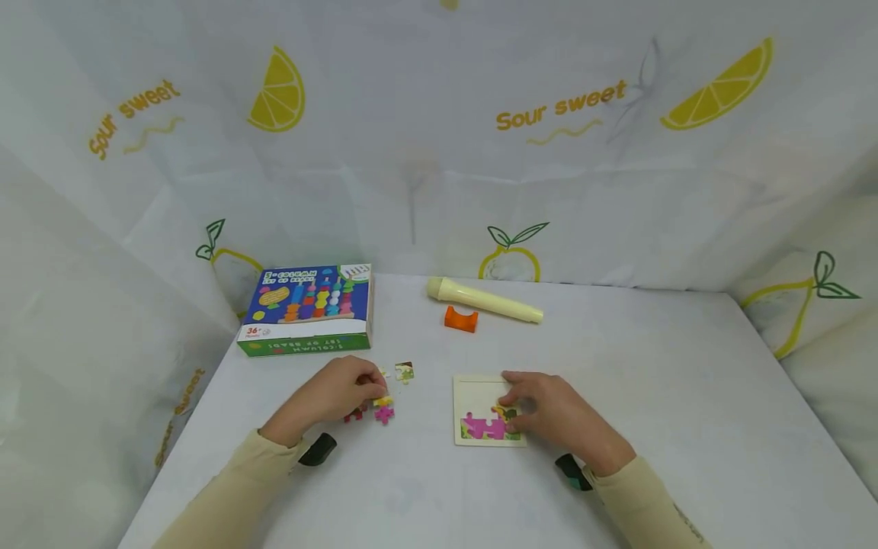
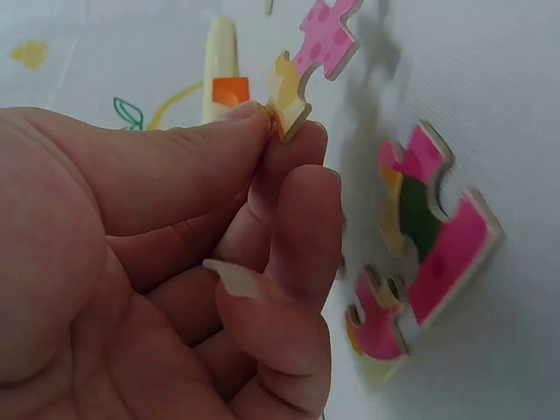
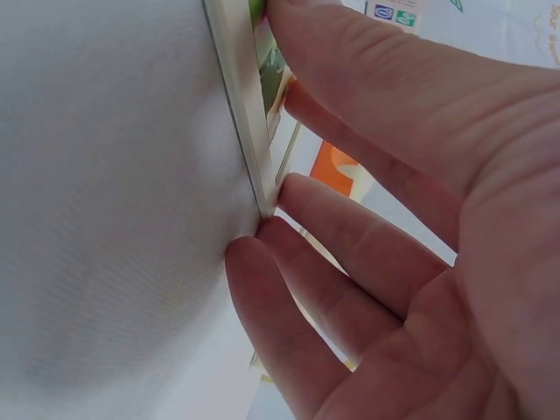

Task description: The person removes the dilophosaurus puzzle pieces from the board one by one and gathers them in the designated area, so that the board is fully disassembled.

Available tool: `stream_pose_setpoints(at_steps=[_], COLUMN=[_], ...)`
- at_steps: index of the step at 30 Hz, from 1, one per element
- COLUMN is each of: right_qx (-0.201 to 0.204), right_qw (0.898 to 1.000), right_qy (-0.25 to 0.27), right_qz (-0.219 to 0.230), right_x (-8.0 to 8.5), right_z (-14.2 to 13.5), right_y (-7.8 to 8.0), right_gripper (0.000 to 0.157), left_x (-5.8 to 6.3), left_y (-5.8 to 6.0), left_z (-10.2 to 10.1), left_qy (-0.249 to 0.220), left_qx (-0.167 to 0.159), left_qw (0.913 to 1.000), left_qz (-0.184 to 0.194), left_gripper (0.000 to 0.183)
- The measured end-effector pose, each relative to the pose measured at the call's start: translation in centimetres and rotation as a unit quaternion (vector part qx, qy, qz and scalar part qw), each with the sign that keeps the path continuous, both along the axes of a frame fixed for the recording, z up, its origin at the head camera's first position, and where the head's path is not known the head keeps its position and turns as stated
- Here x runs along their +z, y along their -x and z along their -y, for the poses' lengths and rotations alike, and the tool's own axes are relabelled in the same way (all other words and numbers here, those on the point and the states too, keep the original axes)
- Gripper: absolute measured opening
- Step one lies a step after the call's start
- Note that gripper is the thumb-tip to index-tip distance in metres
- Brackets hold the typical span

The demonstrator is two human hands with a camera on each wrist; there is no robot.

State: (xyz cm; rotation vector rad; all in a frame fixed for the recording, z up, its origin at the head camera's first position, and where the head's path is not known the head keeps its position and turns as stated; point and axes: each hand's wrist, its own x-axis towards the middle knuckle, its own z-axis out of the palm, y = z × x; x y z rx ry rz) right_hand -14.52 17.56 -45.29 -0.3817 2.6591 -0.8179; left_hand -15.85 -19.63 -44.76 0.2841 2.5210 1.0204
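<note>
We see the left hand (image 1: 352, 387) pinching a flat yellow-and-pink jigsaw piece (image 2: 291, 92) between thumb and forefinger; the right hand (image 1: 552, 408), partly open with fingers gently bent, touches the right side of a square cream puzzle tray (image 1: 473, 393) holding joined pink pieces (image 1: 485, 428).

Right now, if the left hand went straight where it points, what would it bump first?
The left hand would probably meet the small, flat, multicoloured jigsaw piece lying just beyond it, though depth is unclear.
</note>
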Motion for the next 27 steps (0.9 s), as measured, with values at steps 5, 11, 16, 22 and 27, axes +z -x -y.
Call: stream_pose_setpoints(at_steps=[5,11,16,22,27], right_qx=[0.002,0.009,0.022,0.031,0.033], right_qw=[1.0,1.0,1.0,0.999,0.999], right_qy=[-0.013,-0.008,-0.006,-0.014,-0.024], right_qz=[-0.007,-0.013,-0.019,-0.029,-0.023], right_x=[0.0,0.0,0.0,0.1,0.0], right_z=[-0.2,-0.4,-0.3,-0.1,-0.1], right_y=[0.0,0.1,0.1,0.1,0.1], right_gripper=[0.028,0.027,0.029,0.032,0.043], left_x=[-0.3,-0.3,-0.2,-0.1,0.0], left_y=[0.2,0.4,0.1,-0.1,-0.1], left_z=[0.6,0.1,-0.1,-0.3,-0.8], left_qy=[-0.003,0.001,0.018,0.016,0.034], left_qx=[-0.007,-0.011,-0.001,0.006,0.022], left_qw=[1.0,0.9999,0.9998,0.9999,0.9991], left_qz=[-0.005,-0.005,-0.006,-0.001,-0.012], left_gripper=[0.012,0.012,0.011,0.01,0.007])
